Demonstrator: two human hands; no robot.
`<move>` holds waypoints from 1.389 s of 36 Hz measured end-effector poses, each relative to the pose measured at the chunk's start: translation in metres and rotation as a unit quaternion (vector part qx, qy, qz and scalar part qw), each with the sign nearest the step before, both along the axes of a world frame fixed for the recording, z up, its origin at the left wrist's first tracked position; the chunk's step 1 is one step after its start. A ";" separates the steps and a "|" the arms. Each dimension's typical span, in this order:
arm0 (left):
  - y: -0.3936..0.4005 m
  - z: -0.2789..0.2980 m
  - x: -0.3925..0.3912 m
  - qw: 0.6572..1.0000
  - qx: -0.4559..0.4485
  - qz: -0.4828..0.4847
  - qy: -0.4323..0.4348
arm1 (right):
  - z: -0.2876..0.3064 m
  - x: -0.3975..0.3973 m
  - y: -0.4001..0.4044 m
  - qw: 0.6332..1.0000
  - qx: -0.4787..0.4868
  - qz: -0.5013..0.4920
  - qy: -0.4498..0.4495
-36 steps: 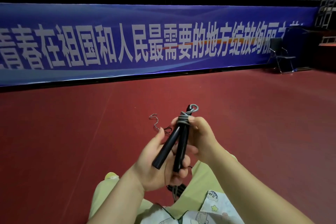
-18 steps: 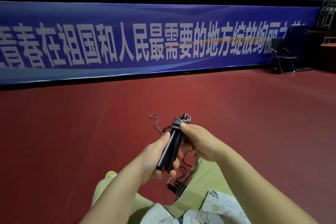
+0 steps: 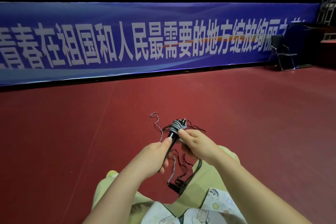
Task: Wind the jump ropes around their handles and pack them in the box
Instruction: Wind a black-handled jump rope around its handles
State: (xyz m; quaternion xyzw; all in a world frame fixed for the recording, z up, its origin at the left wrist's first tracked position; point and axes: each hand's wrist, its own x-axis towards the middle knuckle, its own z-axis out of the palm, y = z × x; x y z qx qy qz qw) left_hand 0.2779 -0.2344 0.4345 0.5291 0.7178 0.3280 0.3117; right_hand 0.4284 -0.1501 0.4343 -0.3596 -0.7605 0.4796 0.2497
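Note:
Two black jump rope handles [image 3: 171, 137] lie side by side in my left hand [image 3: 154, 156], which grips their lower part. Grey rope [image 3: 177, 125] is wound in several turns round their top ends. My right hand [image 3: 195, 144] pinches the rope just below the coil, on the handles' right side. More rope hangs down from my right hand to the floor. Other jump ropes [image 3: 179, 172], thin and dark with black handles, lie loose on the floor between my legs. No box is in view.
I sit on a red sports floor [image 3: 72, 132] with my legs in pale green trousers [image 3: 112, 192]. A blue banner [image 3: 145, 42] runs along the far wall. A black folding chair [image 3: 282, 52] stands at the far right.
The handles came together from a crossed spread and dropped lower. The grey coil at their top has grown by a few turns. My right hand moved down with them.

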 end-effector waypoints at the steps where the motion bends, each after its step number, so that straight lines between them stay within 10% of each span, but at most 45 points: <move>1: 0.000 0.000 0.000 1.000 -0.001 0.000 0.005 | 0.000 0.001 0.000 1.000 0.001 -0.002 -0.003; 18: -0.004 0.012 0.001 0.993 0.079 0.038 0.078 | 0.012 -0.010 -0.012 0.983 -0.093 -0.057 0.147; 23: -0.009 0.026 0.003 0.978 0.008 -0.065 -0.200 | 0.021 -0.014 -0.013 0.959 -0.126 -0.052 0.249; 33: -0.020 0.021 0.019 0.761 -0.100 -0.299 -0.568 | 0.032 -0.010 -0.017 0.892 -0.195 0.135 0.384; 50: -0.014 0.033 0.014 0.923 -0.040 -0.085 -0.374 | 0.017 -0.008 -0.006 0.960 -0.087 0.054 0.260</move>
